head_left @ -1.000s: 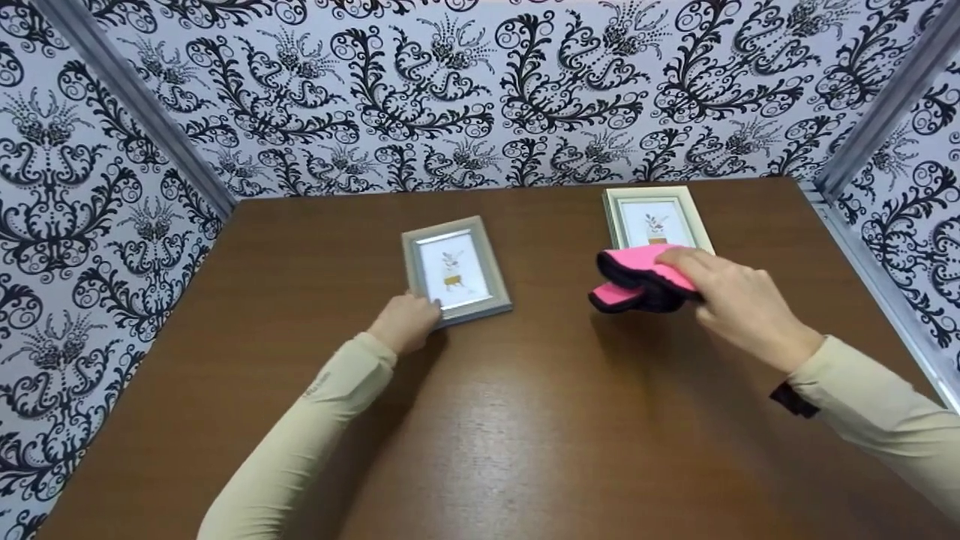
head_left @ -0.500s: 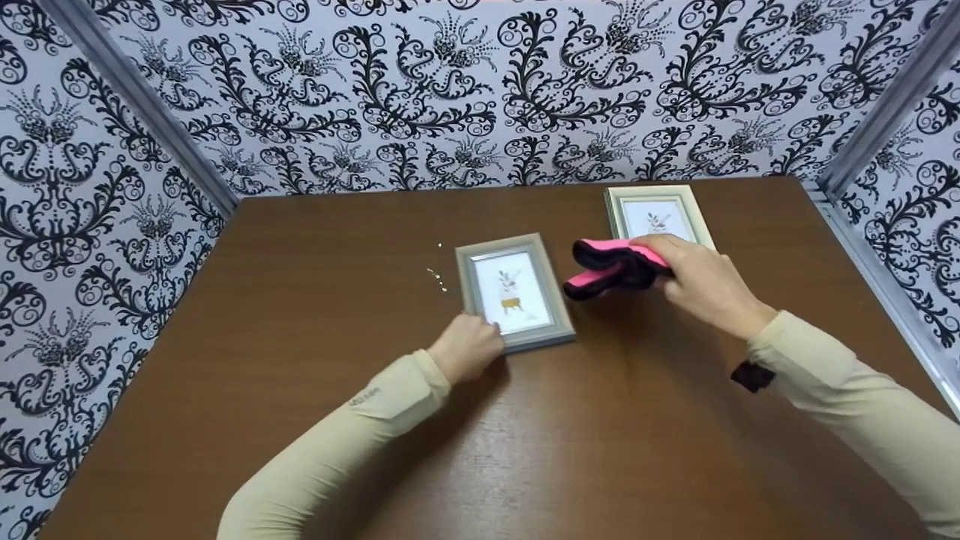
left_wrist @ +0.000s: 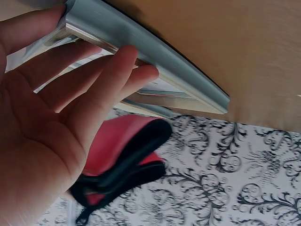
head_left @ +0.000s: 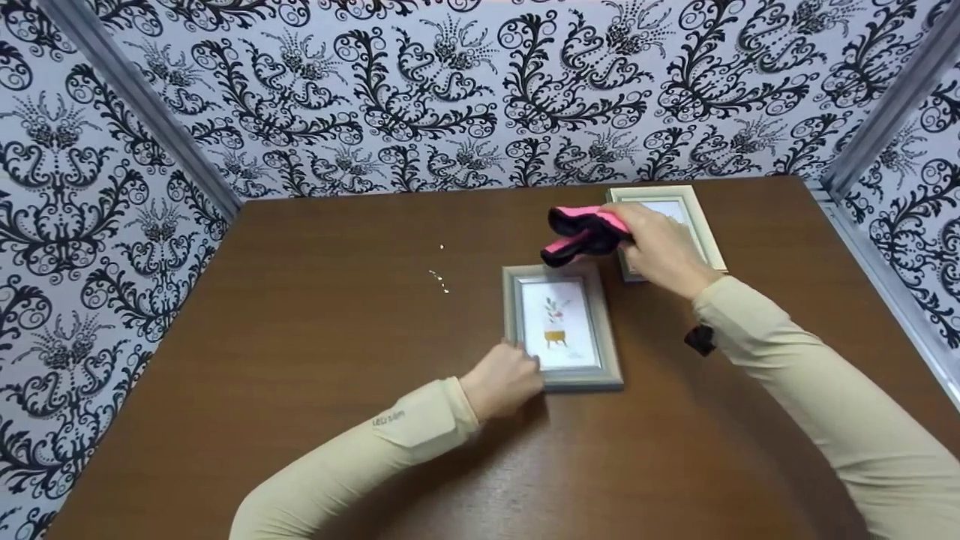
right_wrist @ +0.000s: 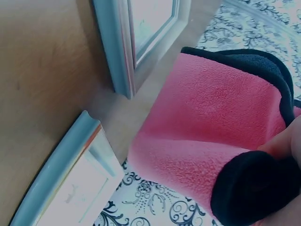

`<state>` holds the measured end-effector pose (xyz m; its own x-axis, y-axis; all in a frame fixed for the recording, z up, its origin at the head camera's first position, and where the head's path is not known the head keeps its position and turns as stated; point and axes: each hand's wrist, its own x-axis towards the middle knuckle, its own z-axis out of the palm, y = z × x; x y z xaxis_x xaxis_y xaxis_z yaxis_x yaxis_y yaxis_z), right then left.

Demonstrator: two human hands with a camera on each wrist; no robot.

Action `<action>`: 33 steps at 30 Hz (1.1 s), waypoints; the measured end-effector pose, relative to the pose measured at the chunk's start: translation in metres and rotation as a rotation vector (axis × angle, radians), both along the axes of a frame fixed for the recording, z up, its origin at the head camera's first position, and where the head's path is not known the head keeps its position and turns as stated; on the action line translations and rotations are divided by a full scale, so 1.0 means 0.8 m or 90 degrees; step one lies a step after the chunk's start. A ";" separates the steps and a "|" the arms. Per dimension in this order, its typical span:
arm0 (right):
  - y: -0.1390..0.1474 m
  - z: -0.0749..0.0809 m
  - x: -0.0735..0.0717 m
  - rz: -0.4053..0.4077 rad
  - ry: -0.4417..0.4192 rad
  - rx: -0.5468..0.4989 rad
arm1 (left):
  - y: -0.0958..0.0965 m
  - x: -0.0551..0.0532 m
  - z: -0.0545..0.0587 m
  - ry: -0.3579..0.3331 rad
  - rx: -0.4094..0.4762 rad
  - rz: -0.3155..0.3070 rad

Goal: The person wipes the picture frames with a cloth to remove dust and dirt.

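Observation:
A picture frame (head_left: 562, 381) with a pale grey-beige border and a plant print lies on the brown table, front and centre. My left hand (head_left: 504, 382) grips its lower left corner; in the left wrist view the fingers (left_wrist: 101, 89) lie along the frame's edge. A folded pink cloth (right_wrist: 207, 103) with black trim is held in my right hand (head_left: 664, 247), above the table just beyond the frame's far edge. Behind that hand lies a second picture frame (head_left: 705, 225), cream-bordered and partly covered by the hand.
Several small white specks (head_left: 438, 279) dot the brown table (head_left: 322, 300) left of the nearer frame. Patterned black-and-white walls (head_left: 420, 90) and metal corner rails (head_left: 165, 127) enclose the table's back and sides.
The left hand has drawn the nearer frame rightward and toward me, uncovering the white specks where it lay. My right hand has moved left and slightly farther back with the cloth.

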<state>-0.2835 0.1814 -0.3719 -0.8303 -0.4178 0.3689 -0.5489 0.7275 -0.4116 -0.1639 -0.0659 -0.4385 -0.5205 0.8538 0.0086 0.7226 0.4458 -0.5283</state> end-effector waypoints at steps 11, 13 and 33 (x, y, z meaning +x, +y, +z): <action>-0.021 -0.060 -0.019 0.084 -0.033 0.171 | 0.006 0.011 -0.002 0.000 0.054 0.010; -0.023 -0.066 -0.018 0.094 -0.062 0.196 | 0.003 0.011 -0.002 -0.005 0.080 0.042; -0.098 -0.049 -0.053 0.148 -0.225 0.275 | -0.003 -0.011 0.008 -0.178 0.063 0.100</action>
